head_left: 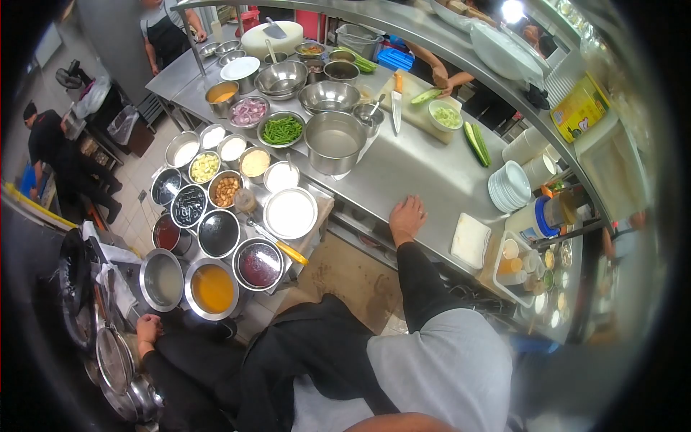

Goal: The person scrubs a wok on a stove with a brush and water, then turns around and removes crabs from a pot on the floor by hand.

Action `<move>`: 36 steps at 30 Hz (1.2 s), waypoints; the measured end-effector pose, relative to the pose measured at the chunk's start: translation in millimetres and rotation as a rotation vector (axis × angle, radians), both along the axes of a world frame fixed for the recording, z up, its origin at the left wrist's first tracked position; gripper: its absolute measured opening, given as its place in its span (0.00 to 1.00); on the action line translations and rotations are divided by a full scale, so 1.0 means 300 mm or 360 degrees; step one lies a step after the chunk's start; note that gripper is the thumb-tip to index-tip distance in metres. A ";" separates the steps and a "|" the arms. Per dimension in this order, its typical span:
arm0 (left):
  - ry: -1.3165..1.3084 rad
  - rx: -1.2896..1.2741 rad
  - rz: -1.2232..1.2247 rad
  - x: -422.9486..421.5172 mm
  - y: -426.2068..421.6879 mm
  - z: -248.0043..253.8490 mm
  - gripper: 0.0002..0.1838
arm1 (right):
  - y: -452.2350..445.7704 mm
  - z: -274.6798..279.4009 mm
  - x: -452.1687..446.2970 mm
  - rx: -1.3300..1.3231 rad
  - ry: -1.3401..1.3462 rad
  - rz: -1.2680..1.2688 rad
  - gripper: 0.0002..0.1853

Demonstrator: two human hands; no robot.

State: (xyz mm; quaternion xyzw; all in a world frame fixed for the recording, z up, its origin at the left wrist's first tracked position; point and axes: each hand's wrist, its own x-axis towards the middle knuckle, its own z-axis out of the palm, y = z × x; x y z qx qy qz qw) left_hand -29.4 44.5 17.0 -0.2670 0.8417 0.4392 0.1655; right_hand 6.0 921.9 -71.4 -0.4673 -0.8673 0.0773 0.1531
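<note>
My right hand (pixel 408 216) rests on the steel counter (pixel 439 176) near its front edge, fingers stretched out and holding nothing. A folded white cloth (pixel 471 241) lies to its right. Low on the left is my left hand (pixel 149 327), its fingers curled; whatever they grip, if anything, is hidden. Closest to that hand are a steel pot of cloudy liquid (pixel 162 281) and a pot of orange liquid (pixel 211 289). Behind them stand a pot of dark red sauce (pixel 258 264) and a pot of black sauce (pixel 219 233). A yellow-handled utensil (pixel 291 252) lies beside the red sauce.
Across the counter, a co-worker's hands (pixel 443 81) are at a peeled cucumber on a cutting board (pixel 410 108), beside a knife (pixel 396 108). Steel bowls (pixel 327 97) and a large pot (pixel 335 144) crowd the counter's left. Stacked plates (pixel 509 187) stand right. Pans (pixel 115 360) hang lower left.
</note>
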 end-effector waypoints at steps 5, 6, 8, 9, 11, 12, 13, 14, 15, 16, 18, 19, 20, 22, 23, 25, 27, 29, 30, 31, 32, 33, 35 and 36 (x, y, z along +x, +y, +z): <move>-0.0006 -0.0013 -0.0001 0.006 0.022 0.023 0.03 | 0.006 -0.018 -0.001 0.0022 -0.0007 0.0008 0.25; -0.0007 -0.0013 0.0000 0.007 0.024 0.025 0.03 | 0.007 -0.020 -0.001 0.0030 -0.0006 0.0011 0.25; -0.0011 -0.0030 0.0010 0.007 0.025 0.024 0.04 | 0.007 -0.019 -0.001 0.0030 -0.0002 0.0012 0.25; -0.0011 -0.0029 0.0011 0.006 0.023 0.022 0.04 | 0.007 -0.018 -0.001 0.0031 0.0002 0.0012 0.25; -0.0032 -0.0043 0.0023 0.004 0.015 0.015 0.03 | 0.008 -0.025 -0.001 0.0067 0.0006 0.0009 0.25; -0.0032 -0.0043 0.0024 0.003 0.009 0.010 0.03 | 0.009 -0.029 -0.002 0.0102 0.0009 0.0006 0.26; -0.0032 -0.0039 0.0022 0.002 0.003 0.006 0.03 | 0.011 -0.033 -0.002 0.0102 0.0009 0.0007 0.26; -0.0032 -0.0036 0.0020 0.002 0.005 0.008 0.03 | 0.011 -0.034 -0.001 0.0097 0.0001 0.0006 0.26; -0.0032 -0.0036 0.0020 0.002 0.006 0.010 0.03 | 0.012 -0.035 0.000 0.0092 -0.0006 0.0006 0.26; -0.0031 -0.0038 0.0014 0.002 0.007 0.013 0.03 | 0.013 -0.037 0.000 0.0092 -0.0007 0.0005 0.26; -0.0029 -0.0040 0.0007 0.000 0.006 0.011 0.03 | 0.014 -0.035 -0.001 0.0078 -0.0033 0.0001 0.26; -0.0032 -0.0029 0.0002 -0.002 0.004 0.010 0.03 | 0.014 -0.034 -0.001 0.0078 -0.0032 0.0000 0.26; -0.0034 -0.0019 -0.0004 -0.004 -0.002 0.004 0.03 | 0.012 -0.031 -0.001 0.0063 -0.0032 0.0000 0.26; -0.0028 -0.0024 0.0002 -0.006 -0.014 -0.009 0.03 | 0.009 -0.024 0.000 0.0046 -0.0032 -0.0003 0.26; -0.0022 -0.0029 0.0010 -0.007 -0.013 -0.010 0.03 | 0.009 -0.023 -0.001 0.0042 -0.0035 -0.0004 0.26; -0.0015 -0.0029 0.0002 -0.008 -0.014 -0.010 0.03 | 0.009 -0.024 0.000 0.0037 -0.0039 -0.0006 0.26; -0.0007 -0.0028 -0.0005 -0.007 -0.008 -0.005 0.03 | 0.011 -0.030 0.000 0.0055 0.0004 0.0007 0.25; -0.0014 -0.0025 -0.0001 -0.007 -0.002 0.001 0.03 | 0.015 -0.033 -0.001 0.0046 0.0004 0.0001 0.25; -0.0015 -0.0024 -0.0001 -0.006 0.001 0.003 0.03 | 0.016 -0.033 -0.002 0.0038 0.0004 -0.0004 0.25; -0.0015 -0.0048 -0.0015 -0.005 0.003 0.006 0.03 | 0.016 -0.034 -0.003 0.0038 0.0003 -0.0004 0.25; -0.0015 -0.0072 -0.0030 -0.005 0.003 0.008 0.03 | 0.015 -0.034 -0.003 0.0043 0.0006 0.0000 0.25; -0.0015 -0.0071 -0.0029 -0.005 0.004 0.008 0.03 | 0.015 -0.034 -0.003 0.0049 0.0009 0.0004 0.24; -0.0023 -0.0061 -0.0009 -0.005 -0.001 0.006 0.04 | 0.012 -0.029 -0.002 0.0051 0.0013 0.0008 0.24; -0.0024 -0.0061 -0.0008 -0.005 -0.006 0.001 0.04 | 0.010 -0.027 -0.001 0.0052 0.0017 0.0011 0.24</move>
